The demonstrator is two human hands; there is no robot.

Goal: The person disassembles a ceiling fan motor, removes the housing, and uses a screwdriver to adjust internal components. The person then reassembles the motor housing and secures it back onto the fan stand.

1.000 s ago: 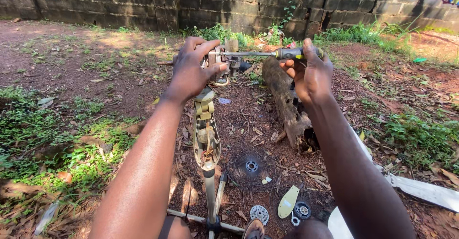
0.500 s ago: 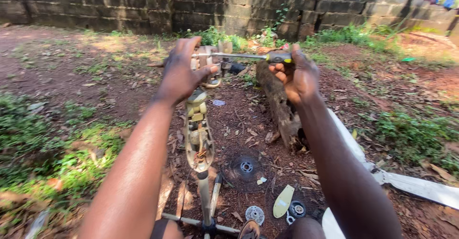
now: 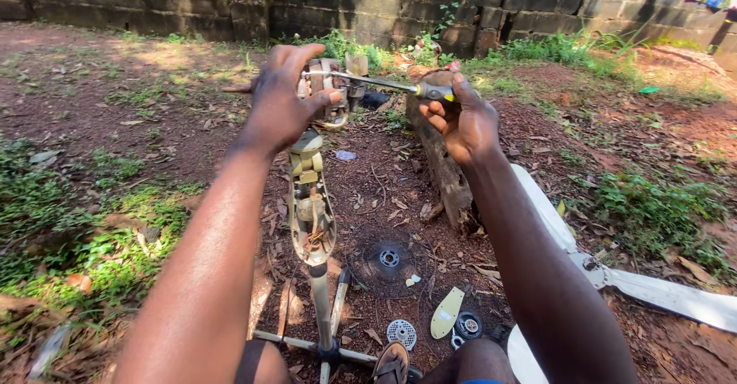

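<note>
1. My left hand was clamped over the top of the stripped fan stand, fingers wrapped round the motor assembly up there, holding it steady.
2. My right hand was closed on the screwdriver handle, shaft running level to the left, tip at the motor assembly. Couldn't tell if the tip sat in a screw; the left hand hid it.
3. The stand stood upright on bare dirt, cross base between my knees, housing open, wiring showing.
4. Loose parts on the ground: round dark disc, small white grille piece, cream cover plate, black ring, white fan blade off to the right. Log just behind the stand.
5. Risk, my judgement: the tip could slip off and jab the left fingers, since they sat right at the tip's end.
6. Also: the stand could tip on soft uneven ground under sideways push, and a freed screw could drop into the leaf litter and get lost.
</note>
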